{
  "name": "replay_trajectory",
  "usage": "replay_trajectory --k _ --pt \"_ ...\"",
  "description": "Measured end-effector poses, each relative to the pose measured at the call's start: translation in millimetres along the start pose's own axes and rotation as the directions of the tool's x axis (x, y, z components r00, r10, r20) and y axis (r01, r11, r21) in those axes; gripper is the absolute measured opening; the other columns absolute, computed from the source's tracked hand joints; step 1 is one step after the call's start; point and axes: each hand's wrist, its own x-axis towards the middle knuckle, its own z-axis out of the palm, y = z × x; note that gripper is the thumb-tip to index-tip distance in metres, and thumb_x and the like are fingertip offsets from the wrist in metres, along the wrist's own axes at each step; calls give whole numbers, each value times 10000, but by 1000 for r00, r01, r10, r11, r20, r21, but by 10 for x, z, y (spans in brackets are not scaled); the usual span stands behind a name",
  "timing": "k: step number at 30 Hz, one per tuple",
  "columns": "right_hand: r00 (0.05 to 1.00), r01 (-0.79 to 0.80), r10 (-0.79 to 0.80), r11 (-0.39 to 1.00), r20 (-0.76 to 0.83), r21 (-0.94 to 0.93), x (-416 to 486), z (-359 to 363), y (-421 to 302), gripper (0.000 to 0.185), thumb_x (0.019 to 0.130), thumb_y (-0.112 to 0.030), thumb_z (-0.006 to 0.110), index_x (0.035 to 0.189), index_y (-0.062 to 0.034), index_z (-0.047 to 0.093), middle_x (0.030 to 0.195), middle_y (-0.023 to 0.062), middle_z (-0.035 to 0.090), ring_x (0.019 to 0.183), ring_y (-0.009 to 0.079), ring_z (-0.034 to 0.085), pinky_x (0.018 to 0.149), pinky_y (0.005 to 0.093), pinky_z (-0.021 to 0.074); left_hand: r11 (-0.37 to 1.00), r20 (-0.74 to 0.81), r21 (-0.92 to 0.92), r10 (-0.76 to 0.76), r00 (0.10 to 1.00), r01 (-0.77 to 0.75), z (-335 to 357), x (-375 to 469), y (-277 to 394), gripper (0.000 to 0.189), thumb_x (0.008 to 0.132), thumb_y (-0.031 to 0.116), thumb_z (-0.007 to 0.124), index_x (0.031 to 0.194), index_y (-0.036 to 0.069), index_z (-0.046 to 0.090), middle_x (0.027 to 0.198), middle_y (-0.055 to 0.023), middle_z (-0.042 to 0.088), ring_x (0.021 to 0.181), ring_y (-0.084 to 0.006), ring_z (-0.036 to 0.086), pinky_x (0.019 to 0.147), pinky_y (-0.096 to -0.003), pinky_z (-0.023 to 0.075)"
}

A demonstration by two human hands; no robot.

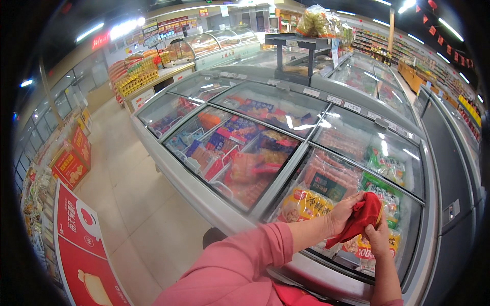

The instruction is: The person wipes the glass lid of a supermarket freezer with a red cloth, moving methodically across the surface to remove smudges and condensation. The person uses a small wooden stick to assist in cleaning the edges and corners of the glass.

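Observation:
Both my hands hold a bunched red cloth [361, 220] over the near right part of a chest freezer. My left hand [344, 214] grips the cloth's upper left side, and my right hand [377, 237] grips its right side, where a yellow edge shows. Beneath them, a yellow-and-clear food bag [306, 204], a pack of pink meat rolls [331, 179] and green bags [383, 191] lie in the freezer. Its glass lids [233, 153] sit in a grey frame; frozen packs in wire baskets show through the left ones.
A dark metal stand [294, 42] with bagged goods rises behind the freezer. At the left are a red sign board [82, 244] and shelves of packaged goods [38, 214]. Another freezer [448, 160] stands close on the right. Egg trays [138, 80] are stacked farther back.

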Motion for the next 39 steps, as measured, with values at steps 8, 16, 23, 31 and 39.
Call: replay_trajectory --k 8,16,23,31,39 --pt "988 96 -104 993 -113 -75 9 -12 -50 443 879 -44 646 1307 -14 536 1114 17 637 963 99 599 853 251 480 984 -12 139 116 993 -113 -18 49 -75 207 1041 219 473 1139 88 601 1074 -20 650 959 -101 619 857 -254 500" --pt "925 132 -285 861 -252 -491 38 -664 -248 499 841 13 609 1334 -15 541 1107 84 643 1000 186 621 934 319 473 937 -89 350 60 994 -25 26 38 -38 295 1035 348 470 1205 125 563 1160 -25 605 1032 -141 576 888 -309 467" --pt "851 -58 -464 385 -248 -921 127 -827 -59 516 871 -98 659 1374 -102 543 1299 157 510 1172 332 547 982 391 446 829 -266 553 78 961 86 -29 119 -86 400 1001 424 520 1265 124 510 1168 -16 574 1001 -125 554 855 -300 453" --pt "921 -187 -322 126 -218 -974 321 -248 -71 420 900 -259 641 1308 -172 590 1114 104 597 983 330 626 804 424 503 827 -245 557 249 937 -74 -104 213 -130 396 1006 377 519 1271 83 507 1112 -4 579 977 -96 534 807 -283 442" --pt "976 -185 -108 53 -190 -981 830 467 -37 298 929 -319 553 1179 -166 608 1071 115 612 918 347 623 772 433 499 -191 361 920 751 553 -342 26 98 -92 414 946 258 569 1283 30 490 1176 -144 582 1157 -296 538 1012 -405 412"
